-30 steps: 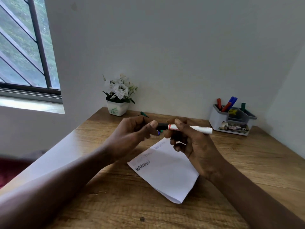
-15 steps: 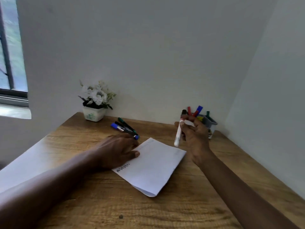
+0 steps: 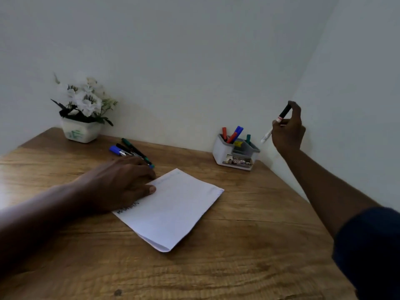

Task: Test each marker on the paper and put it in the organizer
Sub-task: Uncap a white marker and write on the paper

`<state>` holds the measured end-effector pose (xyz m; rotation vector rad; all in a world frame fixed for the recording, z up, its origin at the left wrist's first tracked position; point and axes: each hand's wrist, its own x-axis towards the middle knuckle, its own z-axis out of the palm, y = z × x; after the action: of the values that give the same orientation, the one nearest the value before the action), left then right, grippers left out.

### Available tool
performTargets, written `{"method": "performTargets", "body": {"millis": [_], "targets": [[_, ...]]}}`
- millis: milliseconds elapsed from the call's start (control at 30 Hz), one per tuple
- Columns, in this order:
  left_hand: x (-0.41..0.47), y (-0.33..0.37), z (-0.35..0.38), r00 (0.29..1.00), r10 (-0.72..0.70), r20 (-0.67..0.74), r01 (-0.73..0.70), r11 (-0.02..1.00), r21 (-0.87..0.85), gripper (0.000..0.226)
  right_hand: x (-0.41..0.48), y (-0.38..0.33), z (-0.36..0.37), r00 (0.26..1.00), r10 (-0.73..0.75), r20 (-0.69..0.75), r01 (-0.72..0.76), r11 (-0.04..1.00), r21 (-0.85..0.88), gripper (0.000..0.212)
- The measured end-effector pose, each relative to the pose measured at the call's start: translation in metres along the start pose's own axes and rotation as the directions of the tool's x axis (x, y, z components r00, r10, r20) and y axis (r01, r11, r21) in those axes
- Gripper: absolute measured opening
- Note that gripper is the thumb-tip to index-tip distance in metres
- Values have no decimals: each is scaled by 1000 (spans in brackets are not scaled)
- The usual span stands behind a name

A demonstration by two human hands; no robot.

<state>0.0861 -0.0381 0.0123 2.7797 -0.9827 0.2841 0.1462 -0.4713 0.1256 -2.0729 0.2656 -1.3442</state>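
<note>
Item: black-capped marker point(image 3: 279, 120), gripped in our right hand point(image 3: 289, 131), raised beside the organizer point(image 3: 237, 155) at the surface's far right corner. Left hand point(image 3: 121, 182) flat on paper point(image 3: 173, 206), grasping nothing. Risk: steep tilt catches the organizer's rim, marker drops.

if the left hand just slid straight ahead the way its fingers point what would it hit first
Most likely the loose markers lying on the table just past its fingers. The left hand rests flat at the paper's edge, fingertips almost at the markers' near ends; whether they already touch is unclear.
</note>
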Motion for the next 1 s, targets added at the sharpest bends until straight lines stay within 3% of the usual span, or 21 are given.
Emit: {"method": "performTargets", "body": {"millis": [200, 300, 400, 600, 667, 733, 833, 900, 1000], "targets": [[1, -1, 0, 1000, 7, -1, -7, 1000, -20, 81, -3, 21, 32, 982, -116, 148, 124, 991, -47, 64], [2, -3, 1, 1000, 7, -7, -7, 999, -37, 82, -4, 35, 46, 961, -3, 276, 57, 981, -187, 57], [2, -5, 1, 1000, 7, -7, -8, 999, -48, 82, -1, 44, 53, 872, 171, 459, -25, 952, -306, 63], [3, -3, 1, 1000, -1, 6, 1, 998, -65, 83, 6, 42, 54, 800, 262, 540, -79, 938, -339, 71], [2, -2, -1, 1000, -7, 21, 9, 997, -73, 85, 3, 39, 51, 826, 258, 501, -123, 950, -287, 72], [2, -1, -3, 999, -13, 37, 15, 998, -67, 80, -7, 30, 44, 914, 185, 361, -121, 974, -193, 64], [-1, 3, -6, 999, -20, 51, 22, 999, -44, 60, -45, 2, 28, 996, -83, 31, 86, 988, -125, 49], [-4, 6, -8, 998, -26, 63, 28, 999, -35, 56, -79, -19, 16, 956, -283, -78, 272, 954, -123, 47], [-12, 9, -12, 993, -42, 108, 46, 998, -34, 61, -126, -50, 6, 853, -522, -4, 522, 853, -11, 41]]}}
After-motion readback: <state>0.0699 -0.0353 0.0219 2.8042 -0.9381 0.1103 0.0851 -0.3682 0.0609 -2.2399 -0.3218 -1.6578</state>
